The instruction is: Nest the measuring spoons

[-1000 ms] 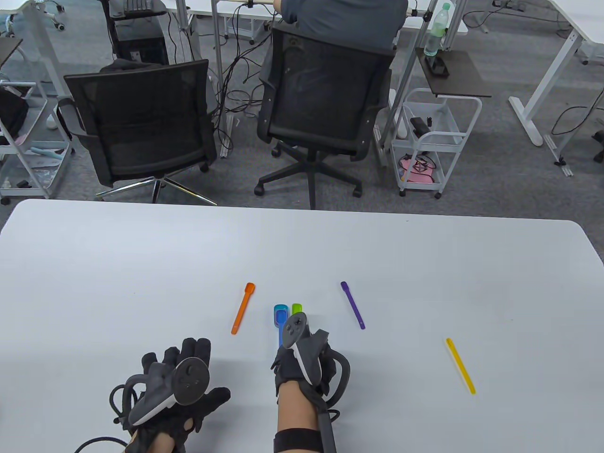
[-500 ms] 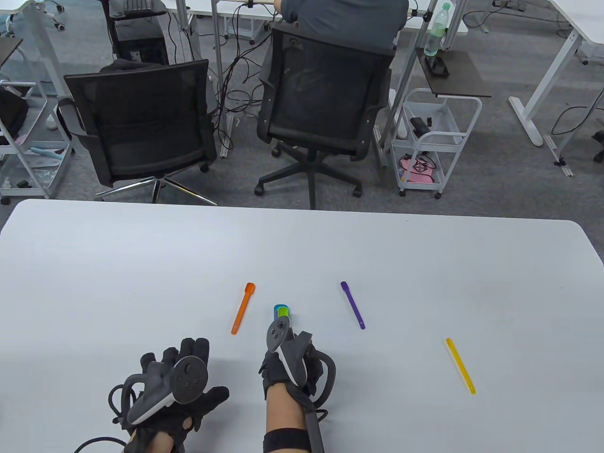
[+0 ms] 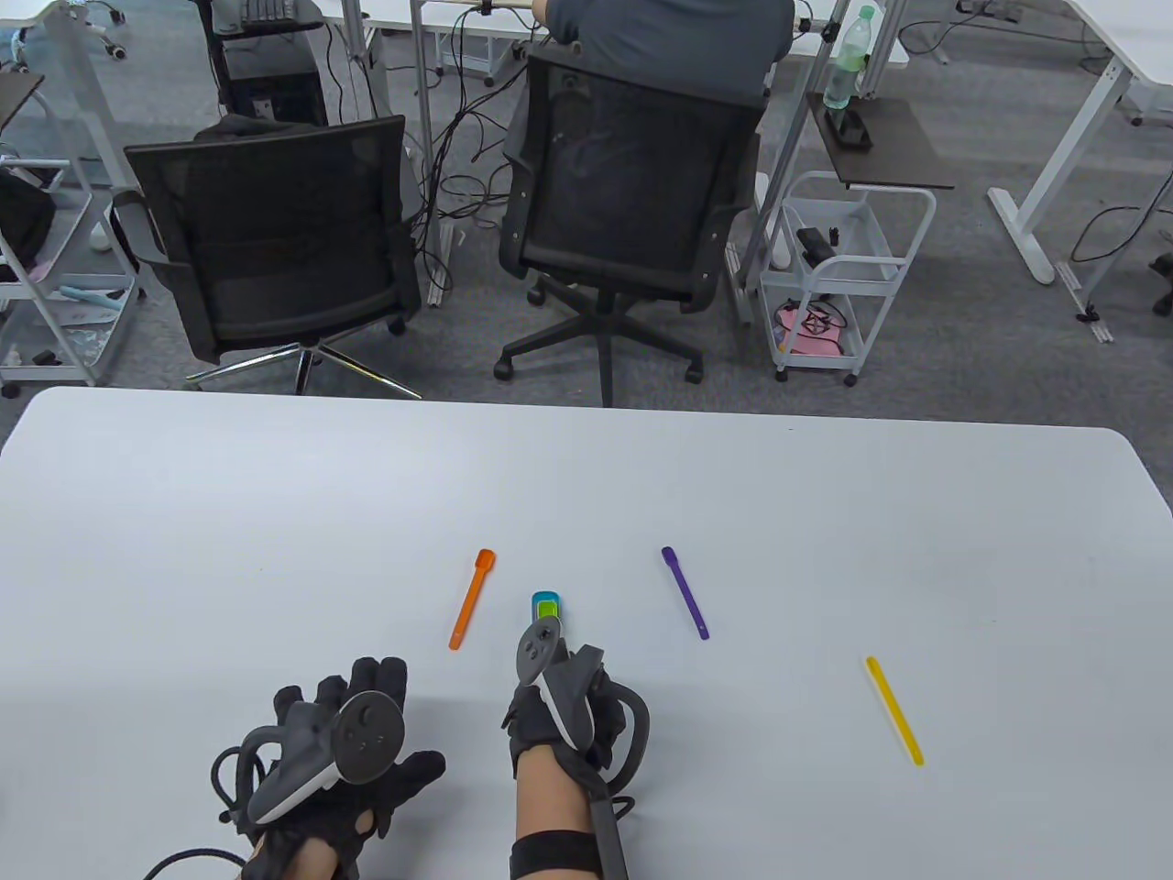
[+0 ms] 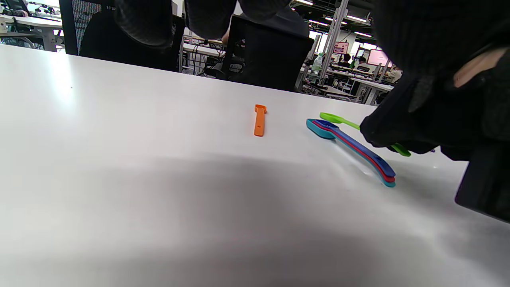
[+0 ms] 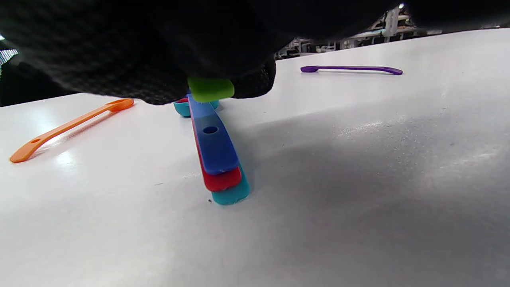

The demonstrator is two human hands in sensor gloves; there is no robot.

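Note:
A nested stack of teal, red and blue spoons [image 5: 217,159] lies on the white table, also in the left wrist view [image 4: 350,149]. My right hand [image 3: 568,701] holds a green spoon [image 5: 210,88] by its handle just above the stack; its green bowl [image 3: 548,605] lies over the stack's bowls, and it shows in the left wrist view [image 4: 338,118]. An orange spoon [image 3: 471,599] lies left of the stack, a purple spoon [image 3: 685,592] right of it, a yellow spoon [image 3: 894,709] further right. My left hand [image 3: 344,742] rests flat on the table, holding nothing.
The table's far edge [image 3: 586,408] runs across the table view, with two black office chairs [image 3: 275,229] and a white cart [image 3: 838,275] beyond it. The orange spoon [image 5: 67,127] and purple spoon [image 5: 350,69] flank the stack in the right wrist view.
My right hand carried the green spoon left from beside the blue stack to over it; its bowl now lies on the stack's bowls. The left hand has not moved.

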